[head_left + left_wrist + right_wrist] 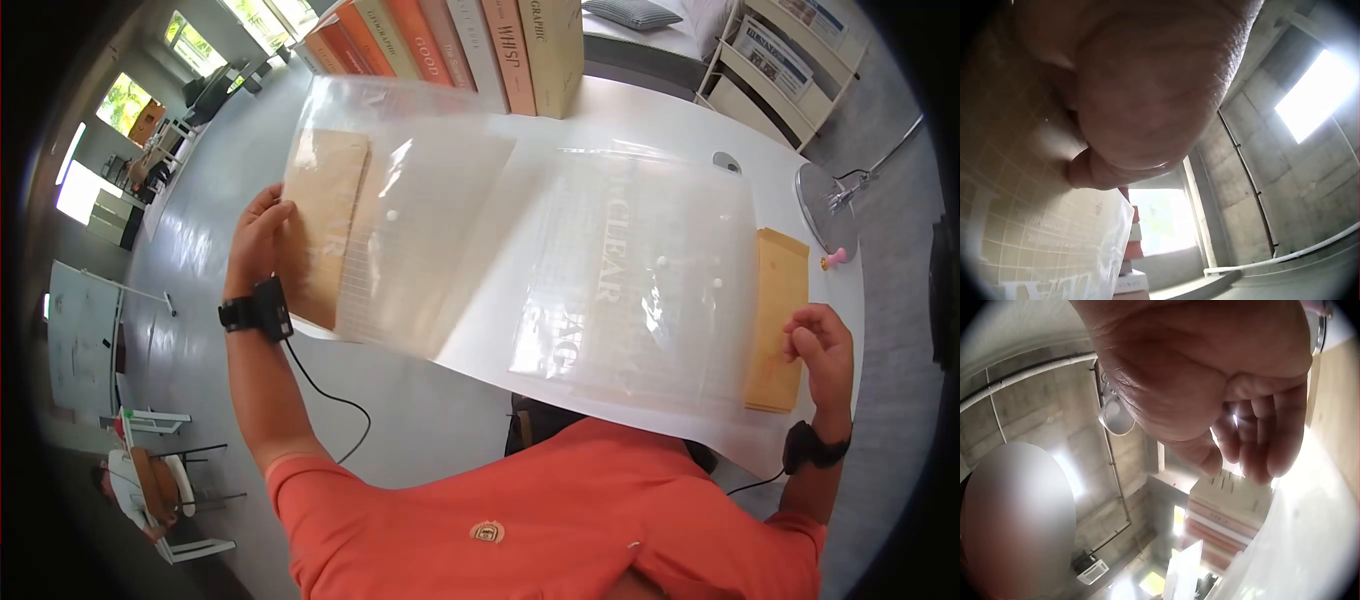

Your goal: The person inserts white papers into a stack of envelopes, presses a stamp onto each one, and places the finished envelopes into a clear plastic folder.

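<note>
In the head view, my left hand point(262, 235) pinches the outer edge of a clear plastic bag point(430, 210), which has a brown paper piece point(325, 215) at its left side. The thumb lies over a gridded surface point(1029, 187) in the left wrist view. A second clear bag point(640, 280), printed with pale letters, spreads over the right part of the white table. Beside its right edge is a brown envelope-like piece point(778, 320). My right hand point(822, 355) is at that piece's outer edge with fingers loosely bent and nothing visible between them; contact is unclear.
A row of upright books point(480, 50) stands along the back of the white table point(640, 115). At the right are a round metal base point(825, 205) and a small pink object point(836, 257). A magazine rack point(775, 70) is beyond the table.
</note>
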### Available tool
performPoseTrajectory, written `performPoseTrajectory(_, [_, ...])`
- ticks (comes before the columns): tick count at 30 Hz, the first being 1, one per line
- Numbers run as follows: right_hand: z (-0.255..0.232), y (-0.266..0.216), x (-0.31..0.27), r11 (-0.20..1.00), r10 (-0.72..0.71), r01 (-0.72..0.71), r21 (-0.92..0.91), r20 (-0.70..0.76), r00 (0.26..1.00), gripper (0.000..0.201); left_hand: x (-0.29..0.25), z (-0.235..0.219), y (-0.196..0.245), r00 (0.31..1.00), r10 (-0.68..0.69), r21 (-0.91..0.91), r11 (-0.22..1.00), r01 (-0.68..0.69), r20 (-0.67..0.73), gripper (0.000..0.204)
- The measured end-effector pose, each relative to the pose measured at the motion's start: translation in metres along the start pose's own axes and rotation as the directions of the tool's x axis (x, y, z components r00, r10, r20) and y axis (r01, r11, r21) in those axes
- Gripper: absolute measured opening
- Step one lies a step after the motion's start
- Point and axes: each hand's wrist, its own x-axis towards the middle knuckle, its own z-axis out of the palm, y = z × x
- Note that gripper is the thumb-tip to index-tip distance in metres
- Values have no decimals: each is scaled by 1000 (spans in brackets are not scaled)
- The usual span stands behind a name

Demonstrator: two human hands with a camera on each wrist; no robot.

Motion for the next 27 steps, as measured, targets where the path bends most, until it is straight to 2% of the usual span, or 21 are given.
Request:
performPoseTrajectory(1, [-11, 10, -8, 999, -10, 6, -41, -96, 995, 17, 11, -12, -3, 1000, -2, 4, 1000, 2, 15, 37])
performPoseTrajectory(2, [-21, 17, -15, 999, -3, -1, -36, -112, 994, 17, 25, -26, -11, 997, -74, 91, 993, 73, 5, 36])
performPoseTrajectory(3, [-29, 24, -24, 996, 0, -20, -92, -216, 976, 17, 41, -37, -21, 990, -144, 180, 973, 143, -7, 36])
performPoseTrajectory(4, [-36, 31, -34, 988, -1, -47, -147, -317, 949, 17, 55, -47, -36, 991, -132, 230, 964, 131, -11, 35])
performPoseTrajectory(5, [-43, 36, -43, 988, 7, -58, -142, -337, 942, 17, 65, -47, -44, 991, -133, 237, 963, 127, 11, 35])
performPoseTrajectory(7, [-53, 47, -60, 978, 55, -142, -152, -470, 881, 19, 80, -47, -59, 986, -159, 432, 887, 164, -47, 36])
performPoseTrajectory(8, [-57, 51, -66, 977, 63, -152, -148, -484, 873, 19, 92, -54, -68, 987, -159, 412, 897, 158, -31, 37])
performPoseTrajectory(12, [-58, 54, -80, 950, 102, -243, -199, -535, 839, 22, 98, -33, -64, 979, -205, 413, 892, 186, 1, 39])
performPoseTrajectory(14, [-52, 51, -78, 931, 131, -296, -212, -565, 815, 23, 103, -30, -65, 983, -182, 511, 843, 168, -22, 40])
performPoseTrajectory(16, [-47, 54, -77, 915, 151, -327, -238, -549, 822, 23, 97, -24, -59, 991, -136, 614, 782, 107, 0, 39])
performPoseTrajectory(17, [-51, 63, -76, 905, 132, -317, -285, -521, 843, 25, 104, -35, -67, 980, -198, 576, 802, 157, 10, 39])
performPoseTrajectory(18, [-65, 87, -76, 844, -15, -241, -480, -469, 883, 28, 111, -48, -77, 989, -137, 584, 808, 79, 55, 39])
performPoseTrajectory(19, [-51, 74, -69, 826, 62, -352, -439, -551, 832, 33, 124, -62, -84, 994, -102, 703, 709, 51, 31, 41])
performPoseTrajectory(20, [-44, 68, -64, 823, 58, -362, -438, -568, 821, 36, 133, -72, -90, 998, -23, 763, 646, -30, 59, 39])
performPoseTrajectory(21, [-40, 65, -58, 809, 63, -387, -443, -589, 806, 41, 148, -88, -100, 998, 9, 769, 637, -58, 67, 37])
performPoseTrajectory(22, [-38, 62, -54, 795, 26, -361, -487, -568, 823, 47, 145, -81, -92, 998, 22, 754, 654, -62, 64, 36])
performPoseTrajectory(24, [-36, 61, -50, 763, -17, -375, -527, -597, 802, 65, 114, -43, -60, 993, 53, 691, 714, -113, 108, 35])
performPoseTrajectory(25, [-36, 57, -48, 761, -10, -396, -514, -620, 785, 65, 107, -33, -56, 985, 84, 647, 745, -163, 152, 34])
performPoseTrajectory(27, [-30, 48, -37, 721, 113, -458, -520, -565, 818, 66, 74, 13, -27, 966, 117, 651, 720, -242, 230, 32])
